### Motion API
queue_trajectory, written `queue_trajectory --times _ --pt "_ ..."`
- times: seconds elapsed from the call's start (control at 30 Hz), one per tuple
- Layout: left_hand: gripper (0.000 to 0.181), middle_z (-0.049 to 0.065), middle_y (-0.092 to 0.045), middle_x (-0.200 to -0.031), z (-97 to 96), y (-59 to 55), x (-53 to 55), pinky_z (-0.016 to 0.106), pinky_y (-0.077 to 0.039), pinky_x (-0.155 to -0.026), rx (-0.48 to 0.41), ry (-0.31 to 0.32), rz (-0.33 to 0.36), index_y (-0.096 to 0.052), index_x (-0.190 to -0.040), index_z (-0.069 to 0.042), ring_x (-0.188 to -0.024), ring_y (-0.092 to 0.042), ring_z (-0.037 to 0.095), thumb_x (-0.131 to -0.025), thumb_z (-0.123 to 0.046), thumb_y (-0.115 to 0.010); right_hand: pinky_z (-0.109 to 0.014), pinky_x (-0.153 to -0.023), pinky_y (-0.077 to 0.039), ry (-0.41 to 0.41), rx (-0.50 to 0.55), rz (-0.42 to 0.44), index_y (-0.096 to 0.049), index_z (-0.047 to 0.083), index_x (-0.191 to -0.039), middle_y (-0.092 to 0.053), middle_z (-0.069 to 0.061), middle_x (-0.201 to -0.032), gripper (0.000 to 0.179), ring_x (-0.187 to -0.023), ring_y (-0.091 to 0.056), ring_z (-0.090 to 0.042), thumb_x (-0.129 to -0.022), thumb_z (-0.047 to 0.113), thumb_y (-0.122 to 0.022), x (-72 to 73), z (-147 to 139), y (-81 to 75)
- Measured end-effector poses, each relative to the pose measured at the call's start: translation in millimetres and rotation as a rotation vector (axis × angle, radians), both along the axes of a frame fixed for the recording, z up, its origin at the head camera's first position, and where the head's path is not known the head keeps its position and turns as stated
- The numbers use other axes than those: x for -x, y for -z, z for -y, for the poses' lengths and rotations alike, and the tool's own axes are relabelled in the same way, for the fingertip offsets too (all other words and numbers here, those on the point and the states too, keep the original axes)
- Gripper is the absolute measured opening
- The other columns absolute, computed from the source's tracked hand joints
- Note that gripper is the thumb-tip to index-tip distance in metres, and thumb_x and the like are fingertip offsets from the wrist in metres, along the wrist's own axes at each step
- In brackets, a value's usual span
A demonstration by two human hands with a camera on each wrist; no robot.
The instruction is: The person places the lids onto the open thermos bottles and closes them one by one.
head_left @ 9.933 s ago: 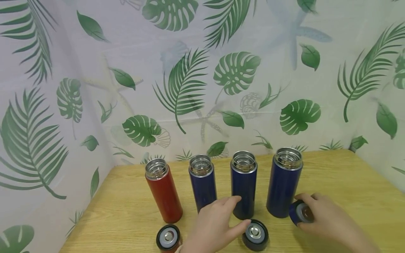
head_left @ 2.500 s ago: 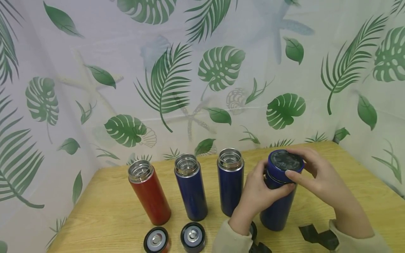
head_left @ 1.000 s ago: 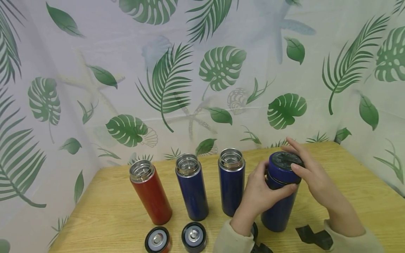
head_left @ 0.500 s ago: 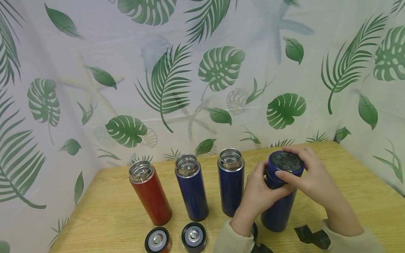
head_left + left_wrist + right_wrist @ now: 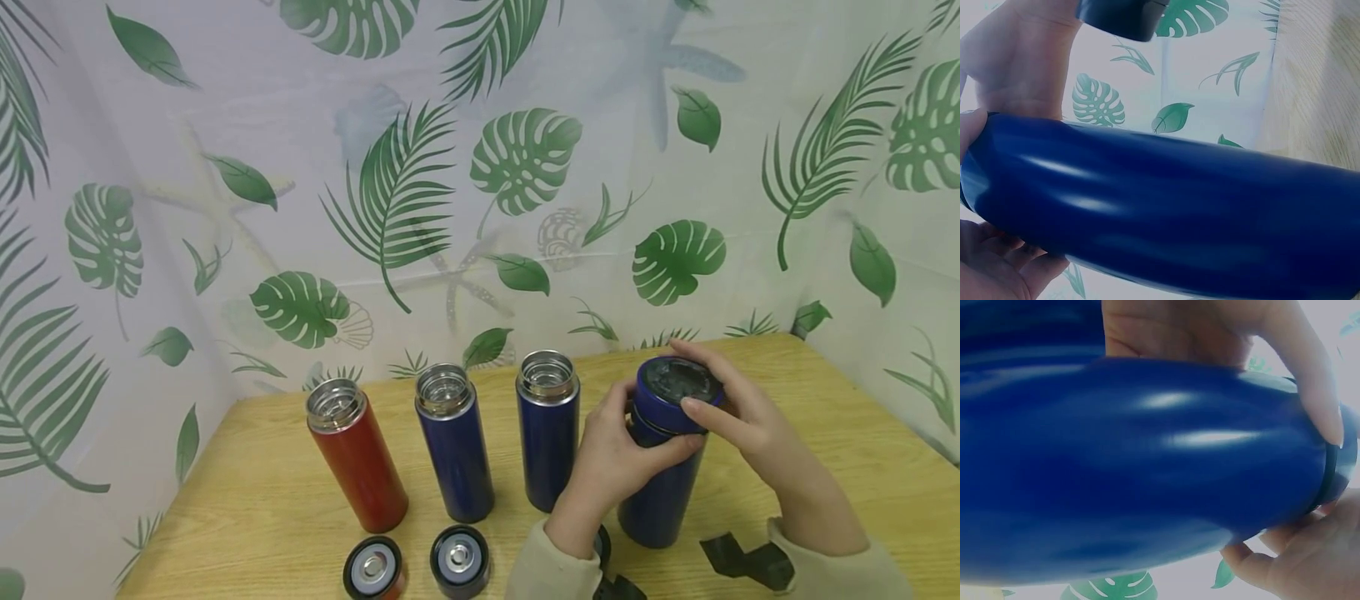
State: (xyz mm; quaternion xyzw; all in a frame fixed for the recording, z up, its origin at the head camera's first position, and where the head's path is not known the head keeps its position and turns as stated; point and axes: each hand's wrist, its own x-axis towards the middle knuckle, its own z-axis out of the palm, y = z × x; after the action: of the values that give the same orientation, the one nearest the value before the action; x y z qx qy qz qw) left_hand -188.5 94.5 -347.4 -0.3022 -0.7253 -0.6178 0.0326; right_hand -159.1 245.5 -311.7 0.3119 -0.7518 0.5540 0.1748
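Observation:
At the right of the row in the head view stands a dark blue thermos (image 5: 656, 517), a blue lid (image 5: 663, 414) with a dark top seated on its mouth. My left hand (image 5: 606, 458) grips the upper body just under the lid, thumb across the front. With thumb and fingers on opposite sides of the rim, my right hand (image 5: 753, 429) holds the lid. The blue body of the thermos (image 5: 1179, 206) fills much of the left wrist view. In the right wrist view, the thermos (image 5: 1147, 462) lies between both hands, a dark seam showing near the lid.
Left of it stand two open blue thermoses (image 5: 549, 442) (image 5: 453, 454) and an open red thermos (image 5: 360, 471). Before them lie an upturned red lid (image 5: 372, 568) and a blue lid (image 5: 459, 560); another lid (image 5: 602, 546) is mostly hidden by the left sleeve. A patterned cloth (image 5: 450, 208) hangs behind the table.
The right hand has brought the lid from beside the right thermos onto its mouth; the left hand has moved over to that thermos. Lately the right fingers loosen and regrip around the lid.

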Motion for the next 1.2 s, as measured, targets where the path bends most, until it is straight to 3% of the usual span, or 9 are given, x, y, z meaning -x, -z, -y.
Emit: queue_trajectory --times 0.3,0.4,0.53,0.63,0.73,0.9,1.03,1.1,1.2 --pt "0.052 -0.011 -0.053 -0.102 -0.2 0.5 0.2 0.017 -0.044 -0.071 -0.004 -0.01 -0.008 -0.048 -0.117 -0.016 -0.088 -0.051 0.0 -0.072 -0.025 -0.074 -0.02 -0.077 -0.036 0.354 -0.21 0.047 -0.041 0.002 -0.127 -0.04 -0.01 -0.114 0.055 -0.096 -0.04 -0.009 -0.078 0.004 -0.065 0.8 6.8 -0.6" --pt "0.055 -0.011 -0.053 -0.103 0.1 0.0 0.1 0.018 -0.044 -0.072 0.002 -0.015 -0.002 -0.048 -0.118 -0.017 -0.089 -0.051 0.0 -0.071 -0.026 -0.074 -0.022 -0.08 -0.033 0.3 -0.174 0.046 -0.037 0.0 -0.131 -0.038 -0.009 -0.12 0.048 -0.103 -0.037 -0.01 -0.086 0.005 -0.052 1.8 5.6 1.6" --pt "0.057 -0.011 -0.053 -0.104 0.1 -0.2 -0.1 0.019 -0.044 -0.072 -0.002 -0.009 0.019 -0.047 -0.12 -0.018 -0.089 -0.052 0.001 -0.071 -0.026 -0.075 -0.013 -0.086 -0.027 0.031 -0.024 0.039 -0.024 -0.001 -0.137 -0.034 0.0 -0.132 0.047 -0.118 -0.031 -0.006 -0.091 -0.003 -0.028 2.4 0.6 2.5" --pt "0.057 -0.011 -0.052 -0.104 0.1 -0.2 -0.1 0.02 -0.044 -0.072 -0.007 -0.001 0.025 -0.046 -0.12 -0.019 -0.089 -0.052 0.001 -0.071 -0.026 -0.075 -0.014 -0.089 -0.029 -0.098 0.048 0.035 -0.021 0.001 -0.139 -0.035 0.0 -0.133 0.051 -0.119 -0.033 -0.007 -0.089 -0.01 -0.026 2.9 -2.4 2.0" --pt "0.058 -0.01 -0.052 -0.104 0.3 -0.2 0.0 0.019 -0.045 -0.072 -0.013 0.005 0.023 -0.046 -0.121 -0.019 -0.09 -0.052 0.001 -0.071 -0.025 -0.075 -0.015 -0.085 -0.036 -0.078 0.049 0.026 -0.023 -0.001 -0.137 -0.039 -0.003 -0.128 0.054 -0.112 -0.042 -0.008 -0.086 -0.014 -0.032 2.2 -3.4 0.9" --pt "0.056 -0.011 -0.052 -0.103 0.4 -0.5 -0.4 0.018 -0.045 -0.071 -0.018 0.003 0.018 -0.047 -0.119 -0.018 -0.088 -0.052 0.001 -0.071 -0.024 -0.075 -0.011 -0.08 -0.036 0.171 -0.111 0.028 -0.029 0.0 -0.135 -0.04 -0.002 -0.122 0.058 -0.104 -0.044 -0.002 -0.082 -0.009 -0.052 0.3 -0.1 -1.3" --pt "0.054 -0.011 -0.052 -0.102 0.4 -0.8 -1.0 0.018 -0.045 -0.071 -0.009 -0.003 0.013 -0.047 -0.117 -0.018 -0.088 -0.052 0.0 -0.071 -0.025 -0.074 -0.024 -0.079 -0.035 0.346 -0.232 0.037 -0.038 0.003 -0.131 -0.04 -0.01 -0.118 0.057 -0.1 -0.038 -0.006 -0.08 0.004 -0.063 1.2 3.7 -0.1" --pt "0.054 -0.011 -0.053 -0.104 0.4 -0.5 -0.7 0.018 -0.045 -0.071 -0.009 -0.001 0.018 -0.047 -0.118 -0.017 -0.088 -0.052 0.0 -0.072 -0.025 -0.074 -0.026 -0.079 -0.033 0.332 -0.227 0.042 -0.036 0.002 -0.132 -0.038 -0.011 -0.12 0.053 -0.103 -0.035 -0.007 -0.084 0.007 -0.057 2.7 3.0 1.9" --pt "0.056 -0.01 -0.053 -0.105 0.5 -0.4 -0.2 0.019 -0.045 -0.072 -0.007 -0.004 0.02 -0.046 -0.12 -0.017 -0.089 -0.052 0.001 -0.071 -0.025 -0.074 -0.019 -0.084 -0.032 0.129 -0.108 0.085 -0.024 0.002 -0.138 -0.033 -0.003 -0.13 0.05 -0.112 -0.033 -0.004 -0.091 0.003 -0.039 5.5 -2.2 4.6"
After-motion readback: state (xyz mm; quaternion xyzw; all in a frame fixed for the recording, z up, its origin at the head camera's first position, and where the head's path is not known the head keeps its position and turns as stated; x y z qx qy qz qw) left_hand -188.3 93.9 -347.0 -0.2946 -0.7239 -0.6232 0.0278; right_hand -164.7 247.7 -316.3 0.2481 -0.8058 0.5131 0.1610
